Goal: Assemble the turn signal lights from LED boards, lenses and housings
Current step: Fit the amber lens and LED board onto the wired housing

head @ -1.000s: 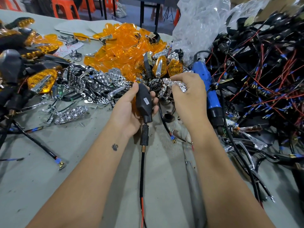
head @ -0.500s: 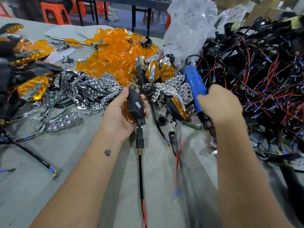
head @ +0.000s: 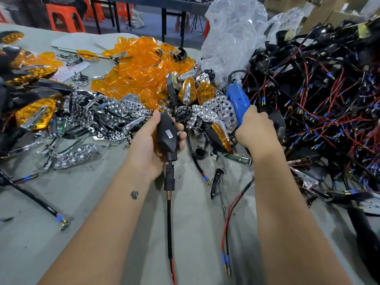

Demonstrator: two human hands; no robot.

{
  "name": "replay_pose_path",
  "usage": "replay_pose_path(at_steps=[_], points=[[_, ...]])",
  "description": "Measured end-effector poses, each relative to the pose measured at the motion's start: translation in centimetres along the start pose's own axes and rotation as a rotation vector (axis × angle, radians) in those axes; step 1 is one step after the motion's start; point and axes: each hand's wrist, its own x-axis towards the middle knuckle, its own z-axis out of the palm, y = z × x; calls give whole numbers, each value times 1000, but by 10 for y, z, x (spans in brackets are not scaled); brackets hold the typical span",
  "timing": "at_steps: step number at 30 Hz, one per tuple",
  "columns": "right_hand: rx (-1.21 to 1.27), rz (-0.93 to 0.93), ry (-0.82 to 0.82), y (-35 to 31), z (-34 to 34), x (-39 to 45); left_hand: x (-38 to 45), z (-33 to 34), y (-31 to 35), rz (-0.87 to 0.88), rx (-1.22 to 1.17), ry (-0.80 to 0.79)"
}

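Head view shows the left hand [head: 152, 145] with its grip wrapped round a black housing [head: 167, 133] held above the desk [head: 82, 212], its cable hanging toward the near edge, while the right hand [head: 255, 130] has its grip closed on the blue driver [head: 238, 101] just right of centre. Orange lenses [head: 139, 70] lie heaped far behind, chrome reflectors [head: 218, 112] between the hands. The step looks like fastening; next, the driver tip likely must meet the housing's screw hole squarely.
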Motion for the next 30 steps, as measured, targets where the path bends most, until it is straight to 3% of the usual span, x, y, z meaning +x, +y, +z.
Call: replay_pose_path(at_steps=[4, 7, 12, 18, 24, 30], points=[[95, -26, -23, 11, 3, 1, 2, 0, 0, -14, 3, 18], [309, -35, -31, 17, 0, 1, 3, -1, 1, -19, 4, 21], [959, 95, -209, 24, -19, 2, 1, -2, 3, 20, 48, -14], [1842, 163, -315, 11, -21, -14, -2, 1, 2, 91, 125, 78], [2066, 173, -203, -21, -11, -22, -3, 0, 4, 46, 62, 145], [2269, 160, -216, -35, -5, -21, -1, -5, 6, -21, 73, 129]])
